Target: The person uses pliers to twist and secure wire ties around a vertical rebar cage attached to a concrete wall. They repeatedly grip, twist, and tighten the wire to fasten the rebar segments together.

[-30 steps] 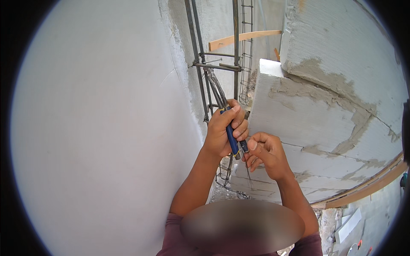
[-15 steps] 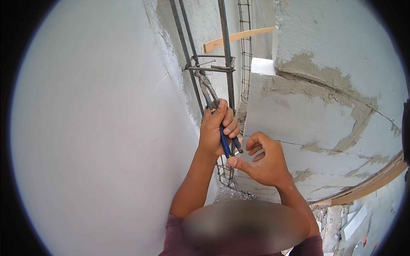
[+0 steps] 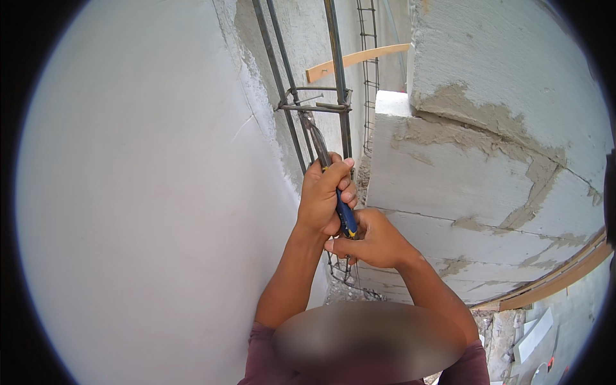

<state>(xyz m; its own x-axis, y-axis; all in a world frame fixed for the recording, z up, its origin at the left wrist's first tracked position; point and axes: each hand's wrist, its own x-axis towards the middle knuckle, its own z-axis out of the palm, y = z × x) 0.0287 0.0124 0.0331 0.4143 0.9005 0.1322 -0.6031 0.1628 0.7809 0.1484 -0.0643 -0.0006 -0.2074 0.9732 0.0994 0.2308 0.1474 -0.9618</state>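
A pair of pliers [image 3: 316,141] with blue grips is wrapped in my left hand [image 3: 324,199]. Its metal jaws point up beside the upright steel bars of a rebar cage [image 3: 341,70], just under a square stirrup [image 3: 317,108]. Whether they touch a bar or wire I cannot tell. My right hand [image 3: 375,240] is closed at the lower end of the handles, thumb stretched left beneath my left hand. Its other fingers are partly hidden, and what they pinch cannot be made out.
A smooth pale wall [image 3: 147,192] fills the left side. Light blocks with smeared mortar [image 3: 443,167] form a wall at right. A wooden strip [image 3: 359,58] crosses behind the bars, near a thinner rebar cage [image 3: 369,77]. White offcuts [image 3: 534,337] lie low at right.
My right hand has moved left and its open fingers have closed by the handle ends. The pliers' handles have come together in my left hand, and the jaws have shifted slightly right.
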